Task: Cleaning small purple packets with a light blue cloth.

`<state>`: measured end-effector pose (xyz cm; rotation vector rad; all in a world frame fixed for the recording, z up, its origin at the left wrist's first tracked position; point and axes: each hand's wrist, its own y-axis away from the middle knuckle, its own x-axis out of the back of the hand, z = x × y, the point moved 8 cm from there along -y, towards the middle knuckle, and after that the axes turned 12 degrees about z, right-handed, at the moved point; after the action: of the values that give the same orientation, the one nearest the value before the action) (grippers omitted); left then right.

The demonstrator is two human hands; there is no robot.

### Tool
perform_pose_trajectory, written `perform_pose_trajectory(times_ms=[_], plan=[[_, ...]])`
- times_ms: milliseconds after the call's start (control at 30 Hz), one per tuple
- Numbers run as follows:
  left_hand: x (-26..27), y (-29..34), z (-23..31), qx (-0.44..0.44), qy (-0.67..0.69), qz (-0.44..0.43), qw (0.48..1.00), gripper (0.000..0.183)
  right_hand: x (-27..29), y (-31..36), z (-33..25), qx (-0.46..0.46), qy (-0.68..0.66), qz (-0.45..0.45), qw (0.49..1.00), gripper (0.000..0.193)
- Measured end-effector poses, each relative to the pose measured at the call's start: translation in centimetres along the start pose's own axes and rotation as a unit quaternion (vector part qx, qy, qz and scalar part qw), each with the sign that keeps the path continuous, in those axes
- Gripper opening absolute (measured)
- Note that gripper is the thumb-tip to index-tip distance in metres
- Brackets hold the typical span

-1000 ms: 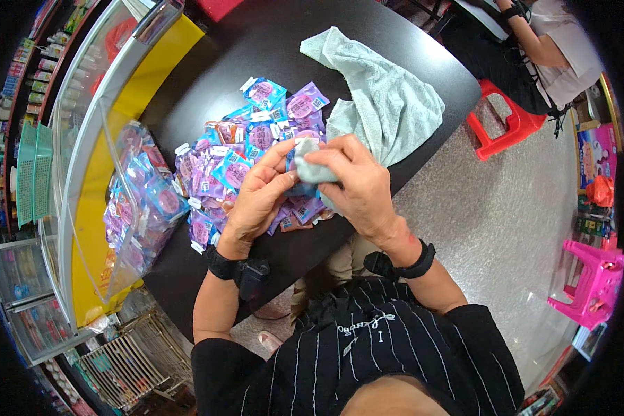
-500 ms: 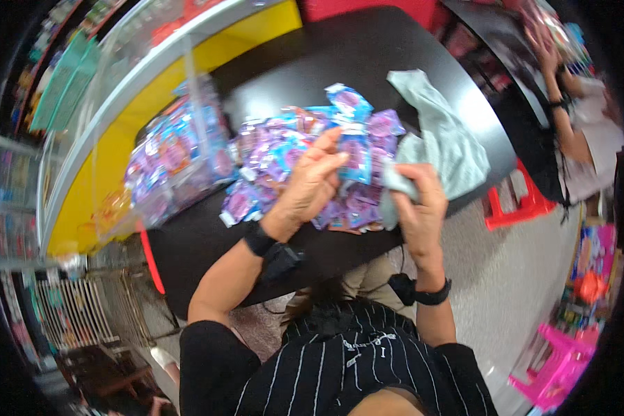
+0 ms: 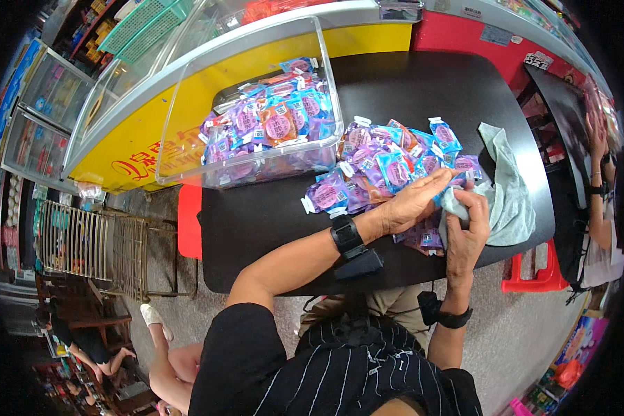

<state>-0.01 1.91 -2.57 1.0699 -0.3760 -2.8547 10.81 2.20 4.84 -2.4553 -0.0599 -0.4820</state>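
My left hand (image 3: pixel 416 202) reaches over the near right side of a loose pile of small sealed packets (image 3: pixel 367 163), purple, blue and orange. Its fingers are stretched close together, and a sliver of a blue packet (image 3: pixel 437 200) shows at its palm, mostly hidden. Against that palm, my right hand (image 3: pixel 469 220) pinches a bunched corner of a pale grey-green cloth (image 3: pixel 509 211). The rest of the cloth lies spread over the right side of the dark table (image 3: pixel 423 90). Both wrists wear black bands.
A clear plastic bin (image 3: pixel 331 97) with many similar packets stands left of the pile. Behind the table runs a yellow and red counter (image 3: pixel 367 40). Red stools (image 3: pixel 189 222) sit at the table's sides. Another person's arm (image 3: pixel 596 163) shows at a dark table far right.
The view has swung left, showing more of the bin. My hands have come together, the left hand now meeting the bunched cloth in my right.
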Motion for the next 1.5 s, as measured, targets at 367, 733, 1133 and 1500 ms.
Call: perform_pose_trajectory(times_ms=[367,733,1133,1500], plan=[[-1.3,0.0,0.2,0.003,0.065,-0.093,0.994,0.058,-0.6,0.6,0.0,-0.015,0.016,-0.034,0.999,0.028],[-0.4,-0.3,-0.7,-0.009,-0.058,-0.011,0.998,0.053,3.0,-1.0,2.7,-0.073,0.030,0.103,0.992,0.017],[-4.0,5.9,15.6,-0.243,-0.051,0.023,0.969,0.045,4.5,-0.6,6.8,-0.141,0.022,0.136,0.980,0.017],[14.4,17.7,31.3,-0.514,-0.107,0.423,0.739,0.044,4.9,-0.7,5.7,-0.125,-0.005,0.160,0.979,0.016]])
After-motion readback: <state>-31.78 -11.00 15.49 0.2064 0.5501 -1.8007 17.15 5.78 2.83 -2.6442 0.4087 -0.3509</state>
